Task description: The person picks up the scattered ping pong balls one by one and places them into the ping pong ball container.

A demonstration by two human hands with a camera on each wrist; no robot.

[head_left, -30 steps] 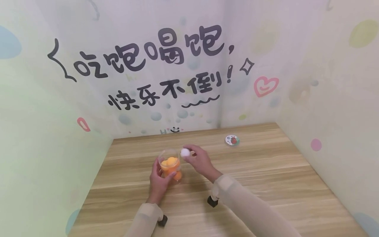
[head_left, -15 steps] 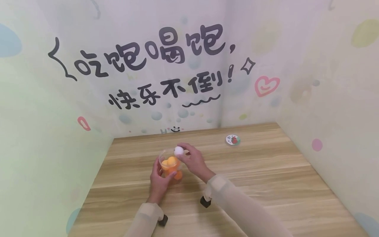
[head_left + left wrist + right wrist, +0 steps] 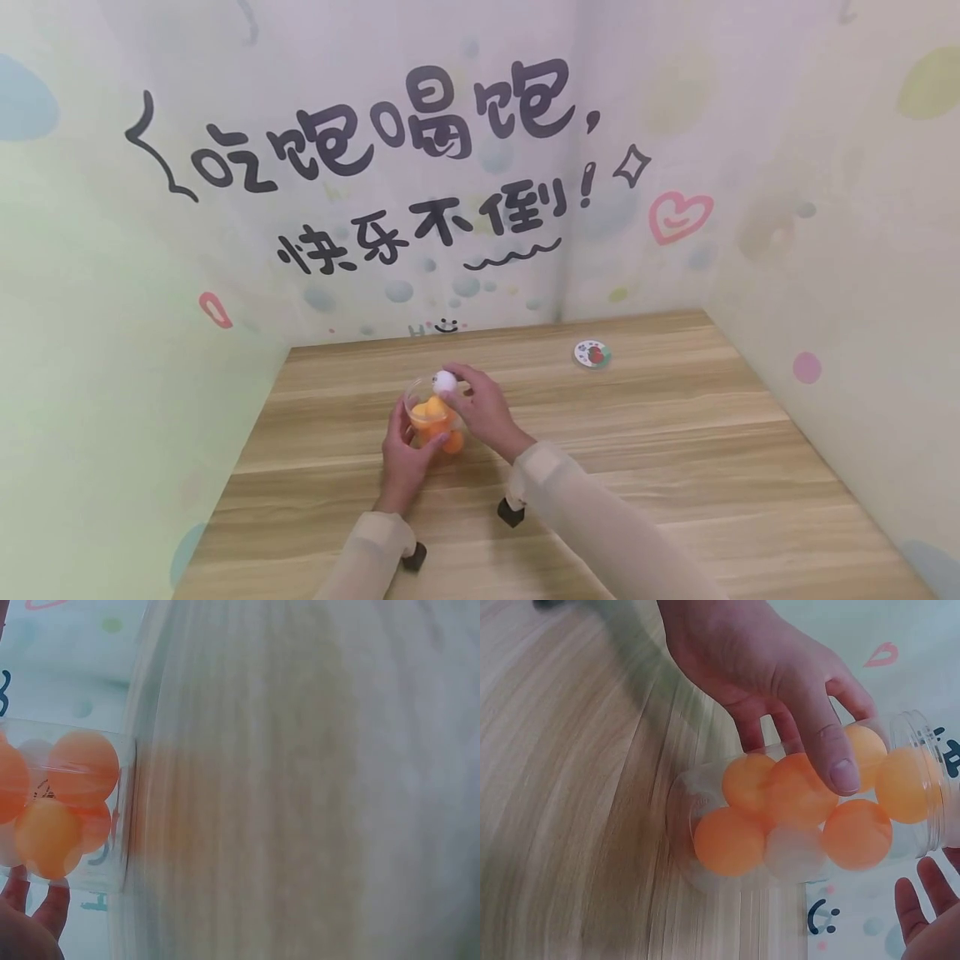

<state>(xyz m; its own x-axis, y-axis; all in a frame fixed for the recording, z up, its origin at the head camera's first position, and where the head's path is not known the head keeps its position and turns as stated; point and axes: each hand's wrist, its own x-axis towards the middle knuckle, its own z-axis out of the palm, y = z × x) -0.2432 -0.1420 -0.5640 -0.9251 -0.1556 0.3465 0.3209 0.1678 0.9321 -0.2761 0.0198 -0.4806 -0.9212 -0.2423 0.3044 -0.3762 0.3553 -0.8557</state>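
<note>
A clear plastic jar (image 3: 412, 403) holds several orange ping-pong balls (image 3: 730, 841) and at least one white ping-pong ball (image 3: 795, 853). My left hand (image 3: 406, 457) grips it round the side, thumb across the near wall in the right wrist view. At the jar's mouth, my right hand (image 3: 486, 410) pinches another white ping-pong ball (image 3: 445, 382) between thumb and fingers. Fingers (image 3: 922, 900) of that hand show at the right wrist view's lower right, while the left wrist view catches fingertips (image 3: 52, 907) under the jar. Whether the jar's base touches the table cannot be told.
Toward the back right of the wooden table (image 3: 645, 442) lies a round disc (image 3: 592, 354) with a red picture. Printed walls (image 3: 360, 308) enclose the table at the back and both sides.
My right hand has moved left with the white ping-pong ball, from beside the jar to its mouth. The left hand and jar stay almost in place.
</note>
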